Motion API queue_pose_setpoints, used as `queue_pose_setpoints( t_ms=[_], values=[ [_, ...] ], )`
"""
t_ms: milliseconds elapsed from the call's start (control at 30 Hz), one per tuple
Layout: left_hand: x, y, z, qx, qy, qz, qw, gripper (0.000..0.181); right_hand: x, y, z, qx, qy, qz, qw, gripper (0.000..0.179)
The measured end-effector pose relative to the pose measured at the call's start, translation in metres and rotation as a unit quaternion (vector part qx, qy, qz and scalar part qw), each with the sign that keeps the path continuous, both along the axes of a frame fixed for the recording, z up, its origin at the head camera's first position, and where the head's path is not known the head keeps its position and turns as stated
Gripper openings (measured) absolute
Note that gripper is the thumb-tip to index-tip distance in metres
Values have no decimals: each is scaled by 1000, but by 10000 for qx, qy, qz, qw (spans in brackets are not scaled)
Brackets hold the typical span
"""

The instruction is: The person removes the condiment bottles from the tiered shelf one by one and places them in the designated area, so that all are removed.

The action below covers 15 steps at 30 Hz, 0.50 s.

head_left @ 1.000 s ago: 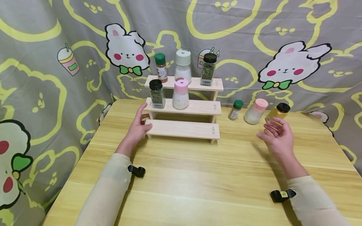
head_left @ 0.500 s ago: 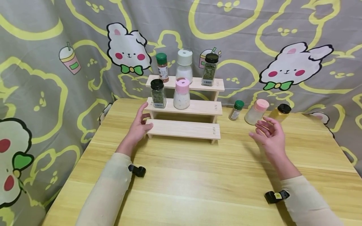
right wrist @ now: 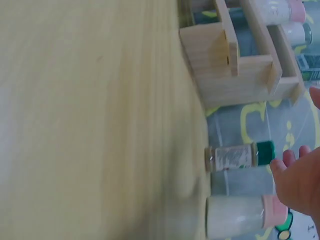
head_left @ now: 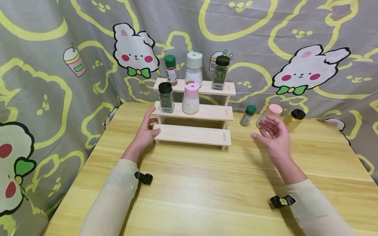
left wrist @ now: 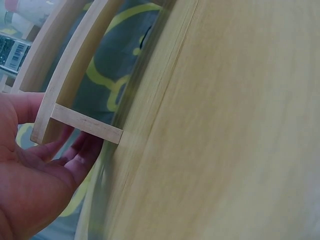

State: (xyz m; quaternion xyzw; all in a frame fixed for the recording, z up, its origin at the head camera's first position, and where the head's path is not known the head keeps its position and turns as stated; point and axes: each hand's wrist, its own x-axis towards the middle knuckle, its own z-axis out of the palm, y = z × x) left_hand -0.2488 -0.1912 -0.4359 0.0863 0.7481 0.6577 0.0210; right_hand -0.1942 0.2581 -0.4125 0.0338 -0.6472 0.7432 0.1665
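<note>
Notably, the right hand [head_left: 274, 137] hangs over the table [head_left: 189, 190], its fingers softly bent and its thumb set apart, with nothing held between them. The green-capped bottle [head_left: 247, 116] stands upright on the table, forward and to the left of this hand, past the thumb tip; its long axis is vertical, so a grasp would probably have to wrap its side or take the cap from above. In the right wrist view the fingertips appear level with the cap and near it, while the head view shows a gap. The pink-capped jar [right wrist: 240, 216], likewise upright, stands just right of the bottle and lies directly beyond the fingers, which partly mask it in the head view; a black-capped yellow container [head_left: 291, 122] stands to its right. Of the two, the right hand is clearly the nearer to this row. The left hand [head_left: 144, 132] grips the left end of the lowest tier of the wooden rack [head_left: 192, 134], which lies between that hand and the bottle, its shelves running left to right.
</note>
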Motion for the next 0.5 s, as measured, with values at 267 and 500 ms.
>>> queue_pose_setpoints(
  t_ms=[267,500],
  values=[
    [-4,-2,-7,-38,-39,36,10000,86,-9,-24,16,213,79,134,9997,72],
    [4,1,5,-8,-53,-6,10000,86,-17,-46,26,9,238,383,9990,73]
  ],
)
